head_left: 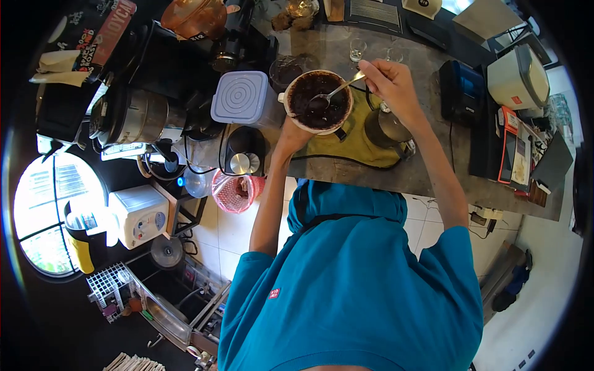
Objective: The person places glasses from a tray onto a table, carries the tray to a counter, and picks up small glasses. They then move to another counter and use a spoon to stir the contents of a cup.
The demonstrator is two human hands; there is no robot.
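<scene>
My left hand (297,135) grips a white cup (324,131) from below and tilts it slightly toward me. Dark coffee (303,93) with grounds or foam on its surface fills much of it. Pinched in my right hand (392,88) is a metal spoon (340,90), its bowl dipping into the coffee. Under my right forearm, a metal pot (382,128) with a handle stands on a yellow-green cloth (340,147). The fingers of my left hand are partly hidden by the cup.
A lidded plastic container (241,98) stands left of the cup. Behind are a small glass (357,49) and a dark glass vessel (286,69). A black device (461,93) sits at right. Below the counter edge is a pink basket (236,191).
</scene>
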